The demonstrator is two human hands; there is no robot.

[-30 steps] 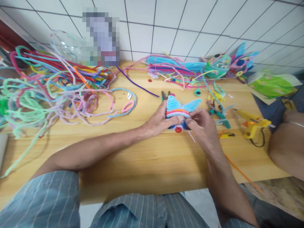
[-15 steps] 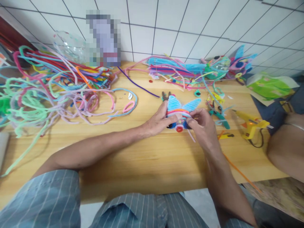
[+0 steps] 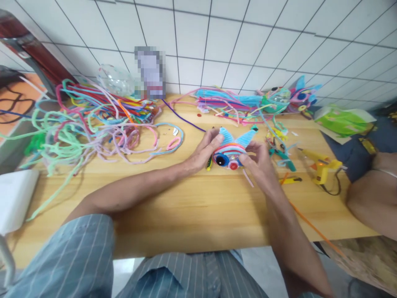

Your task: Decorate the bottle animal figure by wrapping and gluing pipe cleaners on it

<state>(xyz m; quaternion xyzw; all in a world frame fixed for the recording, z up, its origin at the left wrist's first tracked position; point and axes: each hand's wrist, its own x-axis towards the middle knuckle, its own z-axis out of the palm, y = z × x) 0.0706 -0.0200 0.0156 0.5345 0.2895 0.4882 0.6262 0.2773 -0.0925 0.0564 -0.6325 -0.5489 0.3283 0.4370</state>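
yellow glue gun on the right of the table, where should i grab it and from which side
Probably by its handle, coming from above on the near side. The yellow plastic glue gun lies flat on the wooden table, nozzle pointing left toward the green-handled pliers, its black cord trailing toward the near edge.

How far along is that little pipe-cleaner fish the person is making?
Much looks done: the pipe-cleaner fish already has a striped body, two blue fins on top and round eyes. Right now the left hand steadies it while the right hand works at its front edge. A loose pink end sticks out below, so some tidying seems left. The glue gun lies apart on the table.
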